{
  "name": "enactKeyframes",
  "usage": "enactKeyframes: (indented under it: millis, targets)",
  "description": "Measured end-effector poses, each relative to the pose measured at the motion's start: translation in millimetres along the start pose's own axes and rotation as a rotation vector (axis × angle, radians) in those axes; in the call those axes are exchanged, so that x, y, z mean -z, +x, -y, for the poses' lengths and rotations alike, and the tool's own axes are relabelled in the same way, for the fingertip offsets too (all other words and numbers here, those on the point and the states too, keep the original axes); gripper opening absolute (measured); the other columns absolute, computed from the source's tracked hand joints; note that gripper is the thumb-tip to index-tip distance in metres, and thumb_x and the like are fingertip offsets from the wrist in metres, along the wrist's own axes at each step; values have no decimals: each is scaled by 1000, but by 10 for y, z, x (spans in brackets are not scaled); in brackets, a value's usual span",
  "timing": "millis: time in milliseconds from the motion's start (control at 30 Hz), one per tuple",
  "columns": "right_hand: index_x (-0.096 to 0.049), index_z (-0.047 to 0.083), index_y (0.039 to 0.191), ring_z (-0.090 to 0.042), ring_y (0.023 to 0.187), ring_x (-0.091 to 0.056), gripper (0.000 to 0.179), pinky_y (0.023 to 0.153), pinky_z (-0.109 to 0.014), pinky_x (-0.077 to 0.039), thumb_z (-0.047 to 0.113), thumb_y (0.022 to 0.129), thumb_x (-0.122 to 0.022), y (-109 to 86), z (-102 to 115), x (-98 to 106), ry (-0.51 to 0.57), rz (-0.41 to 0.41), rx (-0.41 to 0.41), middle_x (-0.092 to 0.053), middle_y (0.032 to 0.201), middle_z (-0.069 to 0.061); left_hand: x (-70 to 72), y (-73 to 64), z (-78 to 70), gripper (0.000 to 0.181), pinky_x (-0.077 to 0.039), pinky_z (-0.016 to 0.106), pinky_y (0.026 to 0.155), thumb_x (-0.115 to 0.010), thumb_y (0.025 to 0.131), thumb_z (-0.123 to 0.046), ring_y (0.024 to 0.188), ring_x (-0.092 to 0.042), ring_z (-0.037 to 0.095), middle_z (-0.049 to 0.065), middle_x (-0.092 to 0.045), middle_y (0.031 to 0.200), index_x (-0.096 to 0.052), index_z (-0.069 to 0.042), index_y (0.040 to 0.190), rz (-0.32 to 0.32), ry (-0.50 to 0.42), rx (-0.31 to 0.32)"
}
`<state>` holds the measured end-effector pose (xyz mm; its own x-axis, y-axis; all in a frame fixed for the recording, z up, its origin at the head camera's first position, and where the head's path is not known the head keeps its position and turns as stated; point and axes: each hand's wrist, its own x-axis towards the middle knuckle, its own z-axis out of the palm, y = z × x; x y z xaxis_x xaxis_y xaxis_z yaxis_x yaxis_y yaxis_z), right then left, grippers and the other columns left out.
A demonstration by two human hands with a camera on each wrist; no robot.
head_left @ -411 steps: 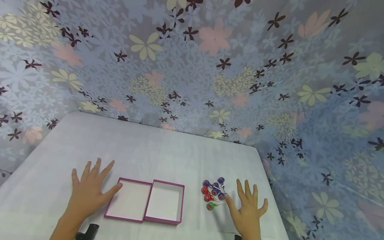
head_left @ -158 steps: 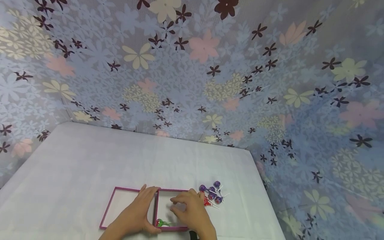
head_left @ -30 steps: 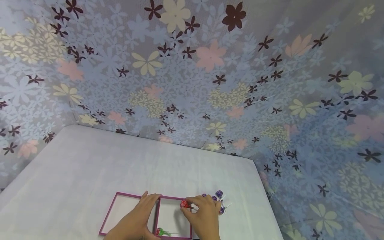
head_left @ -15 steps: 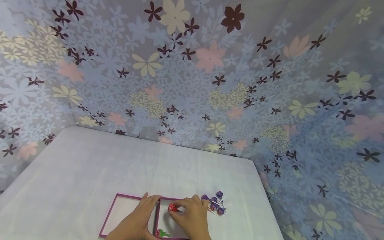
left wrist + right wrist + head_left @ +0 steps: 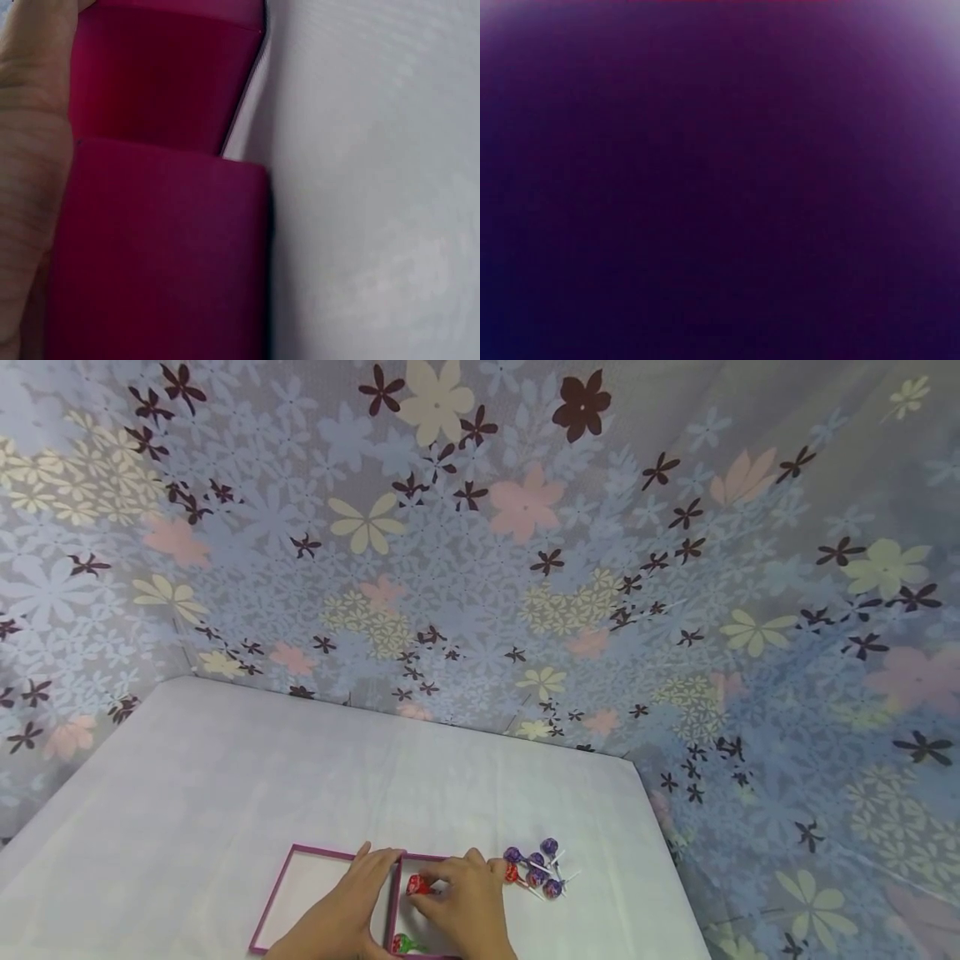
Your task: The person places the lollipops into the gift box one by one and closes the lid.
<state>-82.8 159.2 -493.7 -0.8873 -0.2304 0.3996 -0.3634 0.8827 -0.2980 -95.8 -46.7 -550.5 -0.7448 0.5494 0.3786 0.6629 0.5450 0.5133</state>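
In the head view, my right hand (image 5: 468, 902) pinches a red-wrapped lollipop (image 5: 417, 885) between thumb and fingertips, over the right-hand box (image 5: 426, 857), white inside with a magenta rim. A green-wrapped lollipop (image 5: 402, 943) lies in that box's near left corner. My left hand (image 5: 337, 902) spans the box's left side, fingers at the far corner and thumb at the near one, holding it. The left wrist view has the palm's edge (image 5: 30, 165) against magenta outer walls (image 5: 157, 255). The right wrist view is dark and blurred.
A matching open box half (image 5: 273, 893) stands directly left, partly under my left forearm. Right of the boxes, several purple lollipops (image 5: 537, 877) and a red one (image 5: 512, 872) lie in a loose pile. The white table (image 5: 337, 777) meets a flowered cloth wall (image 5: 465, 568) behind.
Over the last second my right hand has carried the red lollipop leftward across the box and lower. The left hand keeps its place. Earlier, both hands were spread apart and the box was empty.
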Motion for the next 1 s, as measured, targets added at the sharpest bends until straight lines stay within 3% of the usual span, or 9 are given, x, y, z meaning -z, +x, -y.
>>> enactKeyframes:
  millis: [133, 233, 467, 833, 1000]
  targets:
    - [-80, 32, 84, 3, 68, -40, 26, 69, -31, -23, 43, 64, -92, 11, 5, -56, -12, 18, 3, -71, 76, 23, 2, 4, 8, 134, -14, 36, 126, -75, 54, -83, 130, -47, 47, 24, -53, 138, -39, 11, 143, -32, -6, -36]
    - [-80, 32, 83, 3, 68, -40, 26, 69, -31, -24, 43, 63, -92, 13, 9, -91, -10, 28, 0, -70, 76, 23, -17, 4, 28, 133, 10, 14, 119, -76, 54, -82, 129, -49, 46, 24, -54, 137, -40, 12, 142, -56, -12, -59]
    - [-80, 32, 83, 2, 69, -42, 25, 71, -33, -25, 42, 63, -93, -6, 7, -160, -14, 43, 2, -71, 77, 24, -45, 14, 50, 131, 9, 16, 122, -78, 52, -82, 125, -53, 43, 20, -55, 134, -43, 9, 141, -99, 36, -107]
    - [-81, 32, 84, 0, 71, -41, 28, 73, -34, -27, 43, 61, -94, -12, -33, -231, -20, 85, -47, -72, 79, 22, -53, 14, 34, 133, 13, 14, 119, -73, 55, -85, 130, -49, 43, 21, -53, 138, -40, 8, 144, -50, -14, -49]
    - [-81, 32, 84, 1, 70, -39, 30, 74, -33, -26, 43, 60, -95, -11, -22, -237, -21, 107, -89, -73, 79, 21, -77, 9, 41, 133, 12, 14, 119, -71, 56, -86, 130, -48, 44, 23, -53, 138, -40, 9, 144, -66, -8, -62]
